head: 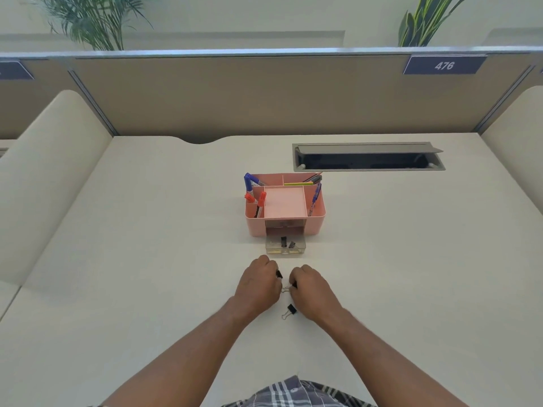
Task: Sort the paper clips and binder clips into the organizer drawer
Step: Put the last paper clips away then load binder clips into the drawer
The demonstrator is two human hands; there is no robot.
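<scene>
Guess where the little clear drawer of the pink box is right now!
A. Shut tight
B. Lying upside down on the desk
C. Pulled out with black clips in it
C: the clear drawer sticks out of the front of the pink box, and two black clips lie inside it.

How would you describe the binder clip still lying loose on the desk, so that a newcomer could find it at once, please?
Start at the pink organizer and come toward the person, past its open clear drawer and both hands. The loose binder clip lies on the desk between the wrists. Unlike the other clips, it is neither held nor in the drawer.
</scene>
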